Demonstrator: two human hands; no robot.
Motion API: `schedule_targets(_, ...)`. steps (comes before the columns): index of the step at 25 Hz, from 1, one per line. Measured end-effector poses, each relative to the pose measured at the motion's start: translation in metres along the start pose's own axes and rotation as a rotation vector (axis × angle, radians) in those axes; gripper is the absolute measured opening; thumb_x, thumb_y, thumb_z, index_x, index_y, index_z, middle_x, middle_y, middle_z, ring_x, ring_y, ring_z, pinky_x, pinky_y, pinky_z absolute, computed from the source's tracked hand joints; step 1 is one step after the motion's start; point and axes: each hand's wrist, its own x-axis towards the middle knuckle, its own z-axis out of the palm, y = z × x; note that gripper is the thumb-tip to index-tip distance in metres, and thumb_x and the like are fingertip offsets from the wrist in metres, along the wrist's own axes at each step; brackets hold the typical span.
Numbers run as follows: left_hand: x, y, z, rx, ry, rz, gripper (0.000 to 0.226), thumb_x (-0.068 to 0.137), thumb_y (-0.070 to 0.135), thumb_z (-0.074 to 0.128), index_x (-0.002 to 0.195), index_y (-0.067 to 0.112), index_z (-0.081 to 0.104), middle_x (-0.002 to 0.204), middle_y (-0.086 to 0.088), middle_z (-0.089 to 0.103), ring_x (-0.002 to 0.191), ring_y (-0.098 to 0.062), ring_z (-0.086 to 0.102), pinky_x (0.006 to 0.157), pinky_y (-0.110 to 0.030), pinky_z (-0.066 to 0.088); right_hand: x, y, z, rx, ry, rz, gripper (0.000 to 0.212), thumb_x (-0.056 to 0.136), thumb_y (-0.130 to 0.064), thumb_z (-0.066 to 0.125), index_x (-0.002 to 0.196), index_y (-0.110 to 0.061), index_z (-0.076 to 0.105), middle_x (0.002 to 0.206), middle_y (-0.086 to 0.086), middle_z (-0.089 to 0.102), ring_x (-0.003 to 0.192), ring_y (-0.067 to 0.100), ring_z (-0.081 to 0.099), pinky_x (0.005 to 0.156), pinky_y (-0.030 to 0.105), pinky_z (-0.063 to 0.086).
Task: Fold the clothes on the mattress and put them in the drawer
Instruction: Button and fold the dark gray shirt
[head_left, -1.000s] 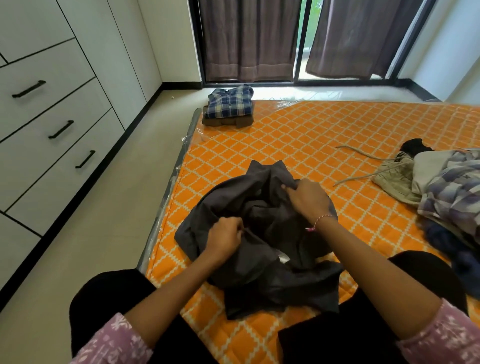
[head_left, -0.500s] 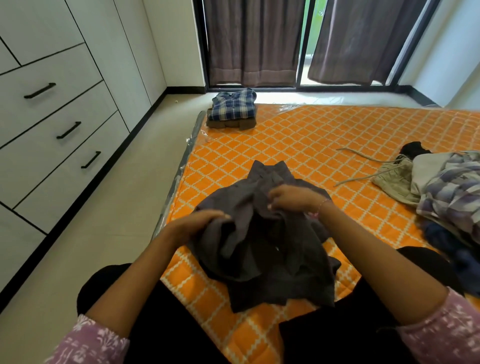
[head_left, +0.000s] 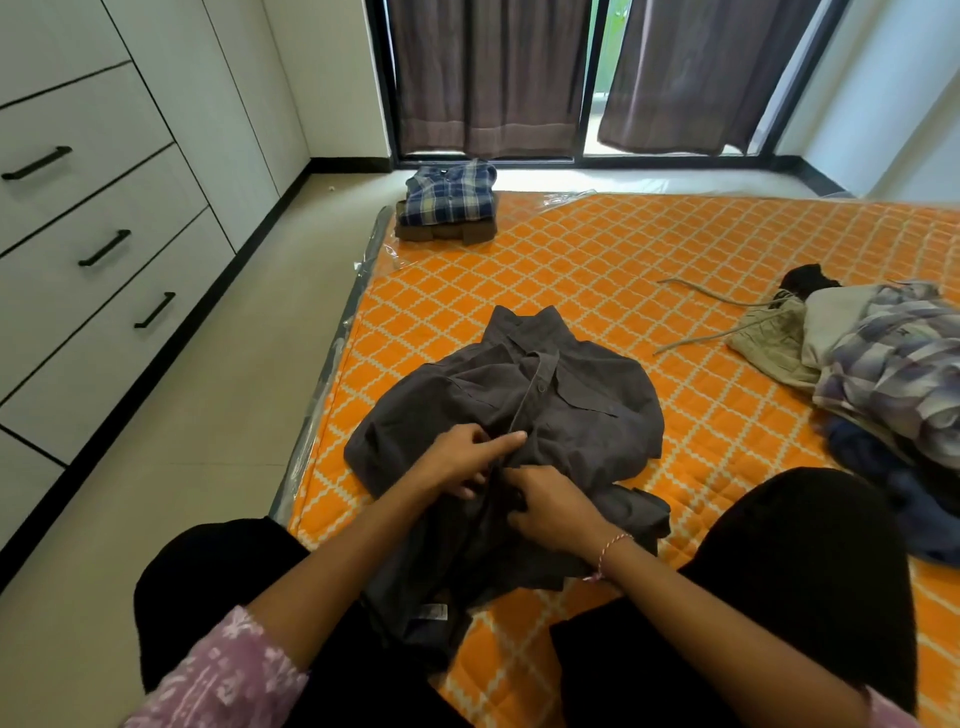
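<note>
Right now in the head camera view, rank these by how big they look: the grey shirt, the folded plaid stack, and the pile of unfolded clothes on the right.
1. grey shirt, nearest the camera, which inflates it
2. pile of unfolded clothes, cut off by the frame edge, so unsure
3. folded plaid stack, farthest away

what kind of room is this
Most likely a bedroom: an orange quilted mattress lies on the floor, white built-in drawers line the left wall, and dark curtains hang over a glass door.
</note>
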Motion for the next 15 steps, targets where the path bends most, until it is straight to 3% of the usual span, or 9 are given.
schedule_targets(3,0.026,0.009,0.027,0.049,0.157,-0.040,0.014,0.090,0.026,0.055,0.090,0.014,0.063,0.091,-0.009,0.062,0.091,-0.028,0.062,0.071,-0.037,0.053,-0.010,0.003,0.009,-0.134,0.040,0.087,0.043,0.083,-0.014,0.058,0.124,-0.012,0.045,0.115,0.008,0.058,0.103,0.032,0.059,0.077,0.039,0.051)
schedule_targets(5,0.036,0.011,0.028,-0.281,0.193,-0.142,0.015,0.093,0.016,0.049,0.084,0.014,0.062,0.095,-0.014,0.060,0.088,-0.029,0.059,0.074,-0.042,0.051,-0.022,0.013,0.008,-0.381,0.118,0.142,0.036,0.085,-0.014,0.057,0.120,-0.013,0.047,0.113,0.008,0.058,0.105,0.031,0.057,0.074,0.034,0.044)
schedule_targets(7,0.039,0.012,0.025,-0.601,0.185,-0.229,0.016,0.097,0.012,0.044,0.090,0.012,0.058,0.093,-0.012,0.057,0.084,-0.025,0.055,0.070,-0.042,0.049,-0.029,0.023,-0.005,-0.566,0.267,0.174,0.029,0.074,-0.013,0.071,0.102,-0.014,0.061,0.097,0.010,0.063,0.092,0.031,0.060,0.071,0.037,0.046)
schedule_targets(9,0.042,0.015,0.018,-0.841,0.192,-0.289,0.015,0.099,0.010,0.041,0.100,0.009,0.056,0.091,-0.009,0.056,0.082,-0.023,0.056,0.071,-0.040,0.048,-0.029,0.033,-0.021,-0.610,0.412,0.179,0.038,0.050,-0.010,0.087,0.081,-0.014,0.067,0.072,0.010,0.061,0.066,0.030,0.061,0.048,0.034,0.045)
schedule_targets(10,0.046,0.017,0.016,-0.973,0.187,-0.310,0.018,0.099,0.009,0.040,0.109,0.007,0.055,0.097,-0.010,0.059,0.090,-0.025,0.059,0.075,-0.040,0.049,-0.029,0.034,-0.030,-0.602,0.467,0.172,0.039,0.047,-0.007,0.087,0.080,-0.012,0.067,0.069,0.011,0.060,0.061,0.030,0.060,0.041,0.030,0.039)
schedule_targets(13,0.056,0.025,0.010,-1.281,0.117,-0.347,0.034,0.101,0.006,0.037,0.133,0.000,0.046,0.125,-0.017,0.056,0.122,-0.032,0.052,0.090,-0.042,0.046,-0.033,0.016,-0.056,-0.457,0.384,0.114,0.030,0.075,-0.006,0.070,0.103,-0.009,0.061,0.089,0.017,0.059,0.076,0.037,0.061,0.050,0.033,0.039)
schedule_targets(15,0.055,0.034,0.012,-1.324,0.047,-0.367,0.036,0.101,0.008,0.036,0.136,-0.001,0.043,0.126,-0.020,0.056,0.127,-0.032,0.048,0.093,-0.043,0.043,-0.037,0.004,-0.067,-0.424,0.172,0.147,0.028,0.089,-0.017,0.054,0.116,-0.012,0.050,0.105,0.015,0.058,0.093,0.035,0.060,0.062,0.032,0.036)
